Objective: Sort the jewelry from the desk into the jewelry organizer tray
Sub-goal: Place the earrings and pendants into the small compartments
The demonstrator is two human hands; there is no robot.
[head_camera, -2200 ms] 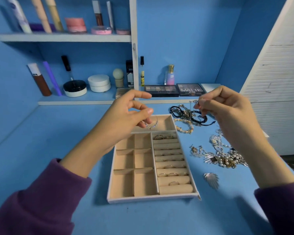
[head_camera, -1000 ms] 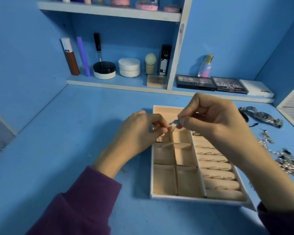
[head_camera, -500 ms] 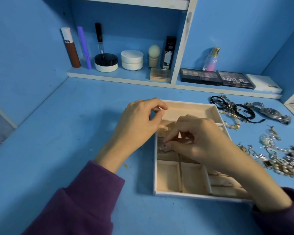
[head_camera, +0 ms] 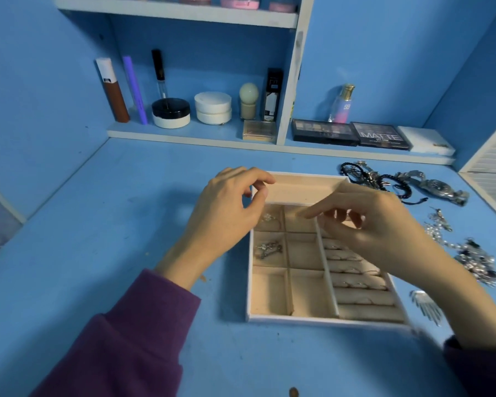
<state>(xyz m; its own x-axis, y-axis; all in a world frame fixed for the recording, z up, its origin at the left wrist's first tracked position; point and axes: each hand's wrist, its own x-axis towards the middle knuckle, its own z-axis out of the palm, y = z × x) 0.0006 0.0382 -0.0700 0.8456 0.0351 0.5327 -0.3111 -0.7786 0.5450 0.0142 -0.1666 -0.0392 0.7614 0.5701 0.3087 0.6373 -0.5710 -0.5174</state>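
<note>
Now R hand (head_camera: 378,224) above tray (head_camera: 298,318).

Your right hand (head_camera: 378,227) covers the upper ring rolls of the organizer tray (head_camera: 269,318), so what sits there is hidden. Your left hand (head_camera: 226,216) hides the tray's upper left wall and part of the top left compartment. The pale piece (head_camera: 267,216) beside it is too small to identify. The tangle (head_camera: 268,249) in the compartment below is blurred, as is the tray's near right corner. The jewelry heap (head_camera: 476,262) on the tabletop (head_camera: 126,224) smears into glitter. The pink containers (head_camera: 239,0) on the top shelf are cut by the upper edge, and a brown spot (head_camera: 293,392) by the lower.
</note>
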